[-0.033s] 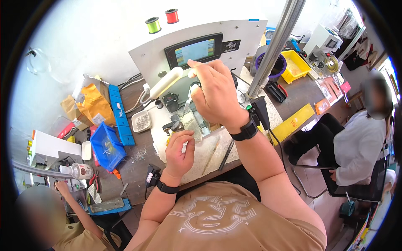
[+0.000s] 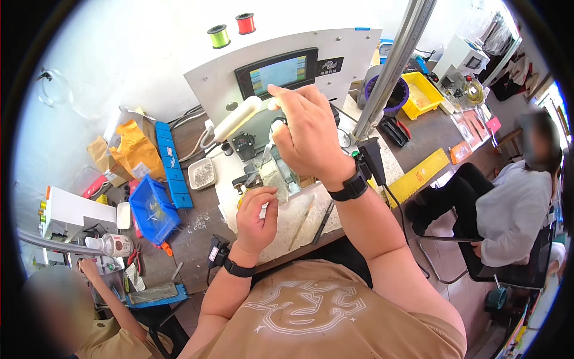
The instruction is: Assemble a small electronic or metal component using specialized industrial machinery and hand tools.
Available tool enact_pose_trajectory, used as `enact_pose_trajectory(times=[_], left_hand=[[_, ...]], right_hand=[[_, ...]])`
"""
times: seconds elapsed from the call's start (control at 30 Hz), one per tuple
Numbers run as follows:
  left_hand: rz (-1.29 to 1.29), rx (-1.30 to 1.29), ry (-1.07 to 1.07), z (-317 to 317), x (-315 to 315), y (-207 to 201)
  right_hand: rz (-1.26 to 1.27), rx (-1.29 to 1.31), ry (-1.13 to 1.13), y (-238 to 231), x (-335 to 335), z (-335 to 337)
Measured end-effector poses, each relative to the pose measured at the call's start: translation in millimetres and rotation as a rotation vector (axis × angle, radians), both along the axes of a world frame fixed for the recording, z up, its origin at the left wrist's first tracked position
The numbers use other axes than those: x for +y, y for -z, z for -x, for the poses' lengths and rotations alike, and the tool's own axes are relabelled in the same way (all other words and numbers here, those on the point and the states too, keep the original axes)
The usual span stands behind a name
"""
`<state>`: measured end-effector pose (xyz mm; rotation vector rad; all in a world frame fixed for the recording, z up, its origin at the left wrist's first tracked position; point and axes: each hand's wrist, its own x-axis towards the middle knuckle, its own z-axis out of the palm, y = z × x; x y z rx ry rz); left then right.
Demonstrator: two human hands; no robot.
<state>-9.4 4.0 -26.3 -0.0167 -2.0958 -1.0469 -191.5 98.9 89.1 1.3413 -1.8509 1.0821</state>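
Raised in front of the white machine [image 2: 359, 51], my right hand [image 2: 308, 131] has its fingers bent and closed in. A small dark part [image 2: 278, 122] shows by its thumb; what the fingers hold, if anything, is hidden. Left of it is a lit white lamp [image 2: 238, 118], with the screen [image 2: 280, 73] behind. Lower down, my left hand [image 2: 257, 220] is closed with curled fingers by the machine's small metal fixture [image 2: 248, 178]; anything in the fingertips is too small to make out. A clear plastic piece [image 2: 267, 151] stands between the hands.
A dark pen-like tool [image 2: 323, 222] lies on the worktop near my right forearm. To the left are a white dish [image 2: 202, 173] and a blue bin [image 2: 152, 209]. A metal post [image 2: 391, 69] rises right of the machine. One person [image 2: 515, 197] sits right, another [image 2: 113, 317] lower left.
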Motion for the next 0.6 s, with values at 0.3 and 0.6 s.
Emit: enact_pose_trajectory(times=[0.3, 0.6], left_hand=[[0.013, -0.008, -0.001, 0.7, -1.5, -0.1], [0.015, -0.004, 0.004, 1.2, -2.3, 0.7]], right_hand=[[0.044, 0.014, -0.023, -5.6, -6.1, 5.0], [0.057, -0.016, -0.039, -4.8, -4.6, 6.1]])
